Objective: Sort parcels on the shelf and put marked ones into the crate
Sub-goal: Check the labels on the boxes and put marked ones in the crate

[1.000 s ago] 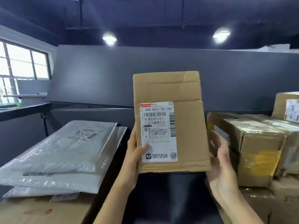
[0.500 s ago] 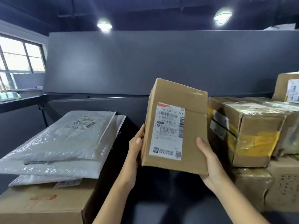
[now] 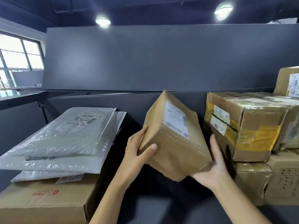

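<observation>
I hold a small brown cardboard parcel (image 3: 174,139) with both hands above the dark shelf (image 3: 155,201). It is tilted, its white shipping label (image 3: 176,120) facing up and to the right. My left hand (image 3: 137,152) grips its left lower corner, thumb on the front face. My right hand (image 3: 213,168) supports its lower right edge from beneath. No crate is in view.
White padded mailers (image 3: 64,139) lie stacked on a large brown carton (image 3: 45,201) at the left. Taped cartons (image 3: 252,126) are stacked at the right, close to my right hand. A dark wall panel (image 3: 161,59) closes the shelf behind. A window (image 3: 17,60) is at far left.
The parcel has been turned from upright, label facing me, to tilted with the label facing up and right, and lowered. My right hand has shifted under its lower edge.
</observation>
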`<action>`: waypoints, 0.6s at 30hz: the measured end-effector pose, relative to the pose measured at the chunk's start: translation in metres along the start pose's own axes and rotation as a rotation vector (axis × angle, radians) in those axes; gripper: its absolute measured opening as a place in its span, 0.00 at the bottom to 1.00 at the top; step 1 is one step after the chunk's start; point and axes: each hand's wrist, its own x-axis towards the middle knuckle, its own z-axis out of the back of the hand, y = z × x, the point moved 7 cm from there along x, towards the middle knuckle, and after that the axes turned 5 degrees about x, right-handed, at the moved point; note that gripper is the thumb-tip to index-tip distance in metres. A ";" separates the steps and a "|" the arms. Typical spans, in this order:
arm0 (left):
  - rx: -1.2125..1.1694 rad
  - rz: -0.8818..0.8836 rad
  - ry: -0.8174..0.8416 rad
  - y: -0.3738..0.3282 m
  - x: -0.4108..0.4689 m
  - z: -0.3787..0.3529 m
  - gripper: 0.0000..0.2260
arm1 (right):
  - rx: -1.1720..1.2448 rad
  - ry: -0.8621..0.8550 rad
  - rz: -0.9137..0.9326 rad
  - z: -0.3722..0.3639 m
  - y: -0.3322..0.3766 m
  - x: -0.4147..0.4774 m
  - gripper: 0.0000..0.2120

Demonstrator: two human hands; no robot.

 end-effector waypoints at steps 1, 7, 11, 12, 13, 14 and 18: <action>-0.101 0.011 -0.001 0.006 0.000 0.002 0.27 | -0.047 0.043 0.016 -0.010 0.004 -0.003 0.32; -0.396 0.181 0.017 0.058 -0.009 -0.011 0.27 | -0.538 0.082 0.221 -0.031 0.023 -0.008 0.29; -0.448 0.193 -0.002 0.070 -0.014 -0.017 0.27 | -0.652 0.040 0.280 -0.021 0.022 -0.009 0.36; -0.434 0.206 -0.017 0.071 -0.015 -0.017 0.25 | -0.654 0.018 0.268 -0.016 0.020 -0.007 0.36; -0.420 0.228 -0.033 0.074 -0.017 -0.017 0.23 | -0.648 -0.003 0.236 -0.011 0.017 -0.005 0.35; -0.412 0.257 -0.052 0.076 -0.019 -0.016 0.23 | -0.638 -0.027 0.189 -0.005 0.012 -0.001 0.34; -0.257 0.415 -0.250 0.083 -0.033 -0.005 0.18 | -0.617 -0.120 -0.087 0.023 -0.024 0.014 0.23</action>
